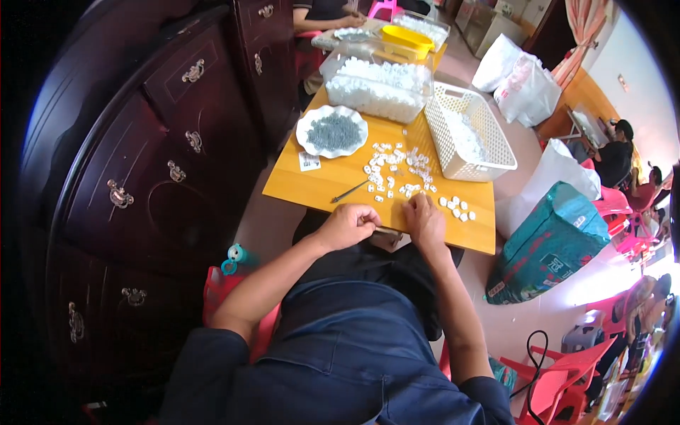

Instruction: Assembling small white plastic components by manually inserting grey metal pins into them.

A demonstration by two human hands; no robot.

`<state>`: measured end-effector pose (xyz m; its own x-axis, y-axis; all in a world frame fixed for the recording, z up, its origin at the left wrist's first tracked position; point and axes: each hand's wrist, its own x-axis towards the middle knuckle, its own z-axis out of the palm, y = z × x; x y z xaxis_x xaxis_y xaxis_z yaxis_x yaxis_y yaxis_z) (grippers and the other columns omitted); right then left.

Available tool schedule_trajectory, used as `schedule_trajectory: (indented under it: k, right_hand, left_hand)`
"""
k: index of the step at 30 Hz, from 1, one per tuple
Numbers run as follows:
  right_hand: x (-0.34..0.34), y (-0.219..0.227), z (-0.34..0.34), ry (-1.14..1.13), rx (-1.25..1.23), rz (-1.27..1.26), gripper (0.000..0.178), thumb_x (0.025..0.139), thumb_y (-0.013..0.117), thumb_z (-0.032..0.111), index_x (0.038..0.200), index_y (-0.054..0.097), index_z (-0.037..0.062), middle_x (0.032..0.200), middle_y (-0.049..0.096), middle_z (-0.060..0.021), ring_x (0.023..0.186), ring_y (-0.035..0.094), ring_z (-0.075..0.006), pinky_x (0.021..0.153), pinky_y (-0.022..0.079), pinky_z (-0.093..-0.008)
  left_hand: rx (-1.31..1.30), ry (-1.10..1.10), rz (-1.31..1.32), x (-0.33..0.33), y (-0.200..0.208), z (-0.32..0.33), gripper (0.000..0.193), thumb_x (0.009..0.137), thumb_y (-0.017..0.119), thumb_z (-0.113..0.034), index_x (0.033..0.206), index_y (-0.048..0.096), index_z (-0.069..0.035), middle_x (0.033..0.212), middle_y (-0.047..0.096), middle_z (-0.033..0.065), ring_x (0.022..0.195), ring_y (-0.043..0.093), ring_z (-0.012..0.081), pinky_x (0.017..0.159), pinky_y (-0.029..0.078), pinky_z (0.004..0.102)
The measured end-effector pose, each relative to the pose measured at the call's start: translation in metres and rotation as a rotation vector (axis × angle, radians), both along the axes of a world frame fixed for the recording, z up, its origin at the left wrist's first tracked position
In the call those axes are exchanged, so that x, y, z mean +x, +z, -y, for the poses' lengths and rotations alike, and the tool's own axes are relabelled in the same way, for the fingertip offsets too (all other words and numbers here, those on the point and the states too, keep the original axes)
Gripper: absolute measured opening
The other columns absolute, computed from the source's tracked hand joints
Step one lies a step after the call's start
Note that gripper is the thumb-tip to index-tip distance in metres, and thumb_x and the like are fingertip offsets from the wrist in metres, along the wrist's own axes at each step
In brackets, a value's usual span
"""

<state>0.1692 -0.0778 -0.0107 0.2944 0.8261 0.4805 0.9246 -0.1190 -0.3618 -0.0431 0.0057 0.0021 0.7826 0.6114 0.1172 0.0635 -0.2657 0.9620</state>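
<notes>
My left hand [349,227] is at the table's near edge, thumb and fingers pinched together; whatever is between them is too small to make out. My right hand [426,221] rests at the same edge with its fingers bent down and closed, their tips partly hidden. Just beyond it lie many small white plastic pieces [388,163] with dark holes, mixed with clear ones [418,161]. A small group of white pieces [457,207] lies to its right. Near my left hand a thin dark screwdriver-like tool [348,192] lies slanted on the wooden table [290,177].
A scalloped white plate [303,134] holds small grey parts. Behind stand a clear bin [328,71] of white pieces and a cream basket [504,157]. Dark cabinets [163,142] line the left; a teal sack [549,241] stands right. Another person [322,10] sits at the far end.
</notes>
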Motion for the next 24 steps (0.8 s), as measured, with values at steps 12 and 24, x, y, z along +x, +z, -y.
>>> schedule_trajectory:
  k: [12,24]
  right_hand:
    - [-0.012,0.015,0.061,0.271,0.027,-1.17,0.013,0.104,0.053,0.017,0.099,0.05,0.006,0.075,0.061,-0.0026,0.059,0.055,-0.0087,0.055,0.047,-0.0228]
    - [-0.015,0.008,0.063,0.342,-0.104,-1.309,0.01,0.1,0.059,0.014,0.105,0.062,0.005,0.084,0.068,-0.0023,0.068,0.061,-0.0083,0.062,0.05,-0.0226]
  left_hand:
    - [0.097,-0.092,0.03,0.022,0.024,0.02,0.012,0.087,0.065,-0.002,0.097,0.07,0.001,0.084,0.068,0.0004,0.074,0.06,0.0047,0.068,0.05,0.0233]
    - [0.069,0.051,0.14,0.023,-0.003,0.028,0.023,0.087,0.067,-0.001,0.109,0.059,0.001,0.082,0.065,0.0026,0.072,0.061,0.006,0.065,0.051,0.0236]
